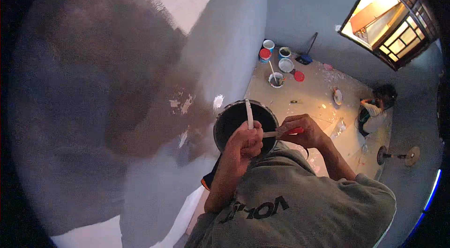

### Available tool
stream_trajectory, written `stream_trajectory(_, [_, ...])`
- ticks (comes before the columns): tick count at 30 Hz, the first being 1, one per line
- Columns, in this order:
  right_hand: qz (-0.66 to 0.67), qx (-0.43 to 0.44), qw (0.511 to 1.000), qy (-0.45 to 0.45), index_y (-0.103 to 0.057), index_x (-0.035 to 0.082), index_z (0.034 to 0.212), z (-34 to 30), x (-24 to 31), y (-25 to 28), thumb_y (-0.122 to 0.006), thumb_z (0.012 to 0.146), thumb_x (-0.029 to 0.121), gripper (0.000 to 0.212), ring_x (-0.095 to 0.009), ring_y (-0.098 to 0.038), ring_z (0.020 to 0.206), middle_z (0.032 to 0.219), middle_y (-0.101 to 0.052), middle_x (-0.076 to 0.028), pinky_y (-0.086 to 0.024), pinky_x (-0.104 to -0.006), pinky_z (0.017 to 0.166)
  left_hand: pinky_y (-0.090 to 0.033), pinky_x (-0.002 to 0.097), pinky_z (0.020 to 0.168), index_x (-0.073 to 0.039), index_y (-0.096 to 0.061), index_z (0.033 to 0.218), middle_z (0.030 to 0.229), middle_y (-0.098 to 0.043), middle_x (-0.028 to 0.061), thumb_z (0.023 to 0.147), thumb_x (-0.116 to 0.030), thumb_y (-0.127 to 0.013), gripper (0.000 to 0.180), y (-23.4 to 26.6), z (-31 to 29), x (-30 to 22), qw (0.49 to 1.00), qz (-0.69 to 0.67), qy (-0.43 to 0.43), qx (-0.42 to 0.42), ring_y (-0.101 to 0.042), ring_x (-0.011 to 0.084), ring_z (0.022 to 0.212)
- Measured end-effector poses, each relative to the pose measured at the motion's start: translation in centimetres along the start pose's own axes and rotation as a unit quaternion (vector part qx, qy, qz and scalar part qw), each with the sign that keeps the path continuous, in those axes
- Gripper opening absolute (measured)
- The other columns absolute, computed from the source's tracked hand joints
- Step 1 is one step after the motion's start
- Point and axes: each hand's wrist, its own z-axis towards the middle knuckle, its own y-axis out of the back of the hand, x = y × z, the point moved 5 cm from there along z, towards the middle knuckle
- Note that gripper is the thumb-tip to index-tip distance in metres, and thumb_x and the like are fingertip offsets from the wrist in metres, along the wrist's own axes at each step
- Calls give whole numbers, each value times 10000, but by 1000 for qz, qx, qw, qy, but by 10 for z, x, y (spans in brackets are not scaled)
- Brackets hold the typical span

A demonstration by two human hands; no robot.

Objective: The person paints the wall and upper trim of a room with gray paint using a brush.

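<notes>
A round black bucket (223,128) is in front of my body, close to the wall. Over its opening, my left hand (245,144) is closed around a narrow, whitish, slightly curved strip-like tool (249,111), which points away from me. Its exact kind does not show. Just to the right, my right hand (302,130) grips a red-handled scraper (296,131). A pale, flat part of it reaches left to the fingers of my left hand. Whether the two tools touch cannot be made out. The bucket's contents are dark and unclear.
On the left rises a wall (150,60) with grey and whitish patches. Several paint buckets (276,80) and a blue dustpan (304,59) are in the far corner. A person (375,110) crouches at the right, near a dumbbell-shaped object (398,156). A lit window (384,18) stands open.
</notes>
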Motion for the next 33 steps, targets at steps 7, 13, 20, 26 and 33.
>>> stream_trajectory(7, [31,-59,998,-1,-628,36,799,6,-5,13,-695,669,45,147,-190,-599,707,776,-616,-84,-471,-293,634,-210,170,392,-1,-400,1050,667,-360,-31,838,-305,-464,376,7,0,-6,999,-15,-14,-31,-255,30,452])
stream_trajectory(13, [-38,31,996,74,-619,45,776,49,24,2,-661,672,74,115,-242,-594,729,794,-610,-97,-473,-320,649,-212,171,391,15,-400,1030,660,-352,-18,826,-382,-430,447,-4,2,-13,1000,1,-27,6,-256,34,461])
stream_trajectory(20, [-195,248,949,-10,-589,17,743,82,8,-50,-572,722,177,162,-328,-591,701,735,-602,-170,-467,-401,625,-192,173,389,4,-398,991,650,-337,-8,818,-441,-374,479,-2,-6,-11,998,-51,-27,3,-246,41,459])
stream_trajectory(26, [-180,240,954,14,-595,5,772,79,9,-40,-606,713,184,188,-303,-600,721,773,-612,-164,-479,-381,624,-194,185,390,6,-395,991,653,-341,-3,822,-452,-375,489,0,-10,-11,997,-67,-31,14,-247,47,451])
stream_trajectory(33, [239,-49,958,-149,-579,-8,949,38,-18,25,-576,805,105,183,-185,-597,841,903,-616,-102,-519,-329,675,-192,196,392,11,-392,995,662,-336,-1,826,-446,-385,487,10,-4,-22,994,-95,-41,20,-243,53,451])
